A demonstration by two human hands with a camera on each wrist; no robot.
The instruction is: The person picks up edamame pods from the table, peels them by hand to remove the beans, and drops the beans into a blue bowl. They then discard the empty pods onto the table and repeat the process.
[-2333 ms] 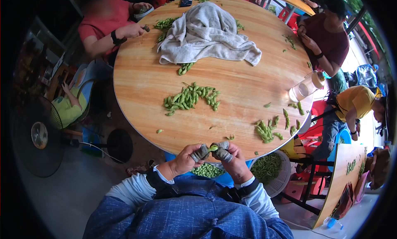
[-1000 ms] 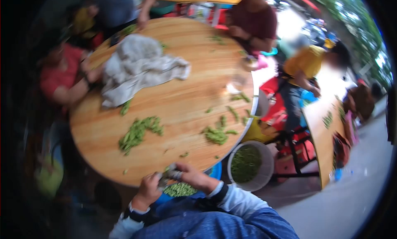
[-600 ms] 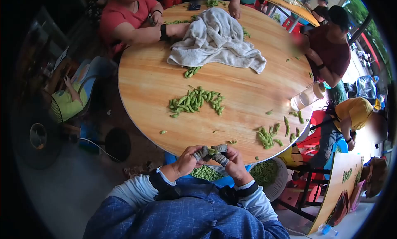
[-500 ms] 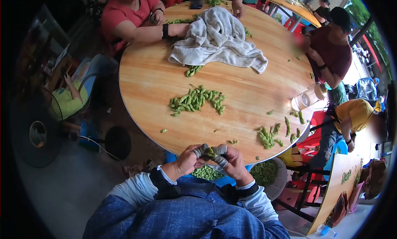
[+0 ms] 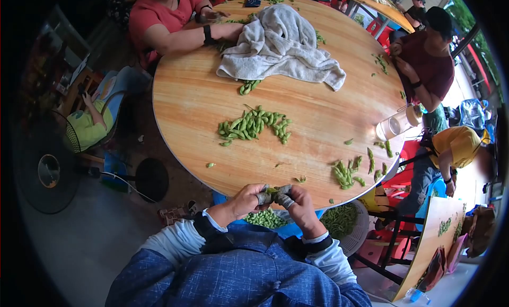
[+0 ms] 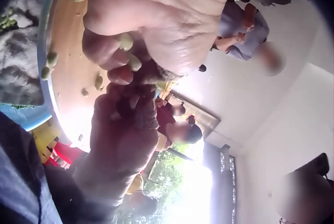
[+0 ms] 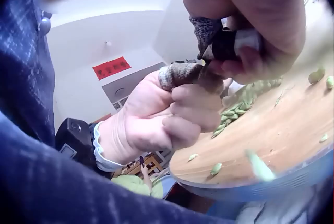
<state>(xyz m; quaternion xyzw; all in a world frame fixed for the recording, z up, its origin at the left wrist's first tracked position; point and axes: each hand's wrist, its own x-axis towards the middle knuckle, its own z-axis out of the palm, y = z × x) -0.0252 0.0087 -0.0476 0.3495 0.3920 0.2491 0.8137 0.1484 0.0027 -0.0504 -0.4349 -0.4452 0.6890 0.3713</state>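
Both hands meet at the table's near edge, cloth sleeves on their thumbs and fingers. My left hand and right hand pinch a green soybean pod between their fingertips, which mostly hide it. In the left wrist view, pale green beans show at the curled fingers of the left hand. The right wrist view has the left hand fingertip to fingertip with the right hand. Below the hands, shelled beans fill a blue container. A pile of pods lies ahead on the round table.
A smaller pod pile lies to the right, near a clear bottle. A grey towel covers a mound at the back. A white basket of pods stands below right. Other people sit around; a fan stands left.
The head view swung right about a second ago, then came back. Both hands stay together at the pod, fingers shifting slightly. The person in red now reaches toward the towel.
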